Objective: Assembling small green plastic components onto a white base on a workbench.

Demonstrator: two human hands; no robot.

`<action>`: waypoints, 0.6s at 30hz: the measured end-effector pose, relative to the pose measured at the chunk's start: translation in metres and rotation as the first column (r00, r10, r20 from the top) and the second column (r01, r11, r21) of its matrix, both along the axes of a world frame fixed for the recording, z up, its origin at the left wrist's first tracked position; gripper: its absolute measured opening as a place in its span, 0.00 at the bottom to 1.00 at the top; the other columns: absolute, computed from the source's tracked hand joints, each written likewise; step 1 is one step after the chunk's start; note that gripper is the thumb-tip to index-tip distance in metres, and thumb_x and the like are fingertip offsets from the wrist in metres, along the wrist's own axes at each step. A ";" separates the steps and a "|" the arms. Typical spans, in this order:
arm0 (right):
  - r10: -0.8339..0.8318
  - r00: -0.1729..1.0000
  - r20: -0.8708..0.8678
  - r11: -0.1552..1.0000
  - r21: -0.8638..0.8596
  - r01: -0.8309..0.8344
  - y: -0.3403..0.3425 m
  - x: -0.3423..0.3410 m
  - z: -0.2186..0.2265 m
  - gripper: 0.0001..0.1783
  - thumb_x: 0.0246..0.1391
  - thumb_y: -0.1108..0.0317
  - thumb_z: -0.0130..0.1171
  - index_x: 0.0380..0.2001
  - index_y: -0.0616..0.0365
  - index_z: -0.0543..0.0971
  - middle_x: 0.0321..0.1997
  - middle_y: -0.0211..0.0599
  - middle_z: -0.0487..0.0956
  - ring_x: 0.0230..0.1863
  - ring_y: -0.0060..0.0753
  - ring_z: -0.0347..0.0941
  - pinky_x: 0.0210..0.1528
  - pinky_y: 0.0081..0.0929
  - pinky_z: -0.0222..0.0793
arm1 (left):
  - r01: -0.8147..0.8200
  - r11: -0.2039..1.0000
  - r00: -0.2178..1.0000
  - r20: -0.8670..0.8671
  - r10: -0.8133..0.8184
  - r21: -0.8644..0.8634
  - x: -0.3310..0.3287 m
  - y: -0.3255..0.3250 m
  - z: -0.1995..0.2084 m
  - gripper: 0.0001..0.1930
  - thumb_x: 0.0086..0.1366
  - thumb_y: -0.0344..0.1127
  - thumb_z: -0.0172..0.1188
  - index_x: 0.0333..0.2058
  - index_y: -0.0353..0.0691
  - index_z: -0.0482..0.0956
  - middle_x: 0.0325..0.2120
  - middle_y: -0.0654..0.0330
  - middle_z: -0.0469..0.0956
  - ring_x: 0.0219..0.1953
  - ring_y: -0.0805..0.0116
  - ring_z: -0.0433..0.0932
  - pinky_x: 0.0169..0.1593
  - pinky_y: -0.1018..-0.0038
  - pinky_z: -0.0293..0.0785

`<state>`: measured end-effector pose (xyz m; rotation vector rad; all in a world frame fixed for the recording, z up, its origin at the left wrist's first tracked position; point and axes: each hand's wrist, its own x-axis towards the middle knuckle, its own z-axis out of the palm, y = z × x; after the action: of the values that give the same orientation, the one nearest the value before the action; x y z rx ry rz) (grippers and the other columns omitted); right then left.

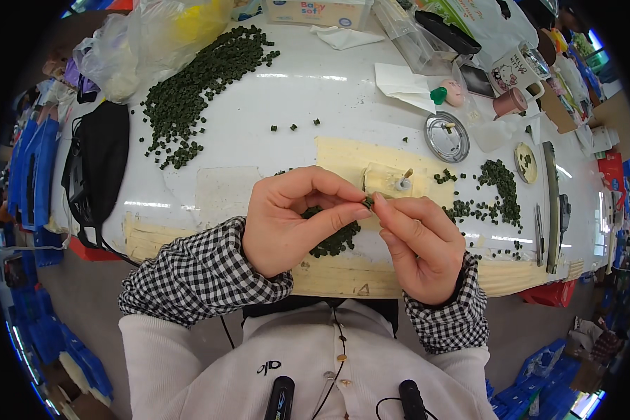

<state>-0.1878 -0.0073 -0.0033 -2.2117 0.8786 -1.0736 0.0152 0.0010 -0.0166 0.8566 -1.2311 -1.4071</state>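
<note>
My left hand (pixel 287 220) and my right hand (pixel 425 245) meet fingertip to fingertip above the near edge of the table. Between the pinched thumbs and forefingers is a small dark green piece (pixel 368 202), mostly covered by the fingertips. A pile of similar dark green pieces (pixel 334 243) lies under my left hand, partly hidden by it. Just beyond my fingers, a yellowish block (pixel 379 176) sits on a sheet of yellow tape, with a small whitish pot (pixel 403 185) and a thin brown stick beside it.
A large heap of dark green pieces (pixel 196 91) spreads at the far left beside a plastic bag (pixel 150 45). More pieces (pixel 498 183) lie at right, near a round metal lid (pixel 446 137), tweezers (pixel 539 234) and a mug (pixel 514 70). A black bag (pixel 105 168) lies left.
</note>
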 end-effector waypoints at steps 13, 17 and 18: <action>0.001 1.000 0.006 1.000 0.002 -0.001 0.000 0.000 -0.003 0.24 0.45 0.82 0.62 0.49 0.62 0.78 0.38 0.40 0.77 0.35 0.35 0.74 0.36 0.25 0.73 | -0.014 0.999 0.999 0.045 0.016 -0.046 -0.001 0.000 0.000 0.09 0.56 0.20 0.65 0.37 0.29 0.77 0.34 0.57 0.80 0.37 0.72 0.80 0.43 0.80 0.76; -0.004 1.000 0.005 1.000 0.003 0.004 -0.001 0.000 -0.003 0.24 0.45 0.82 0.62 0.49 0.62 0.78 0.38 0.39 0.77 0.35 0.35 0.74 0.36 0.25 0.73 | 0.021 0.999 0.995 0.093 -0.017 -0.047 0.001 -0.001 0.003 0.09 0.57 0.15 0.60 0.37 0.28 0.75 0.35 0.53 0.78 0.39 0.69 0.79 0.46 0.76 0.77; -0.004 1.000 0.005 1.000 0.000 0.004 -0.001 0.000 -0.003 0.24 0.45 0.82 0.62 0.49 0.62 0.78 0.38 0.39 0.77 0.35 0.35 0.74 0.36 0.25 0.73 | 0.011 0.999 0.997 0.079 -0.007 -0.041 0.000 0.000 0.002 0.09 0.57 0.17 0.62 0.37 0.28 0.76 0.35 0.55 0.78 0.39 0.70 0.79 0.45 0.77 0.77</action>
<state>-0.1878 -0.0079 -0.0064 -2.2076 0.8808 -1.0808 0.0154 0.0007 -0.0142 0.8858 -1.3206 -1.3613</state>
